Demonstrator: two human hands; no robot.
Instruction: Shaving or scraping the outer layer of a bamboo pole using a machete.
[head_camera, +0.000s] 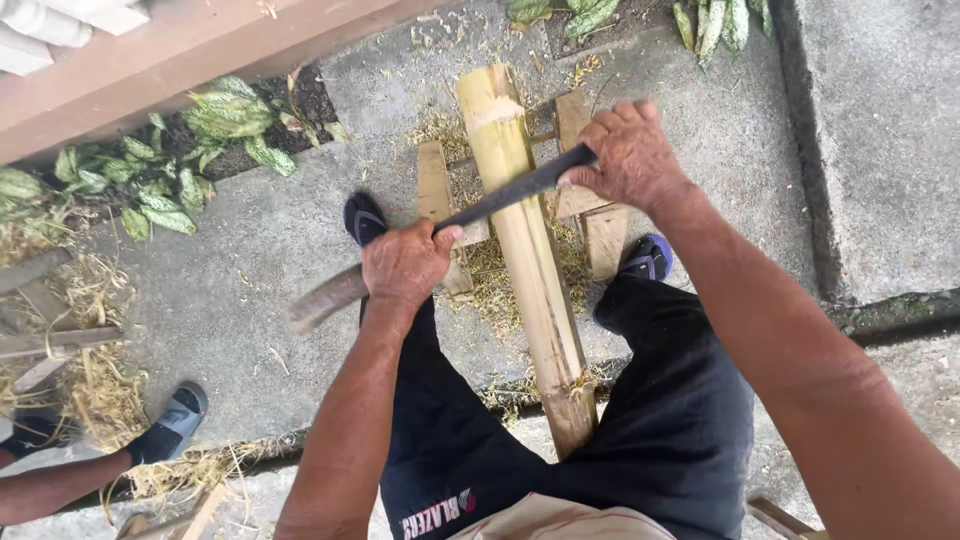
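A pale yellow split bamboo pole lies lengthwise between the person's knees, propped on a low wooden stand on the concrete floor. A long dark blade crosses it. The left hand is clamped on the handle; the right hand grips the blade's far end, just right of the pole.

One bamboo pole, one blade, perhaps.
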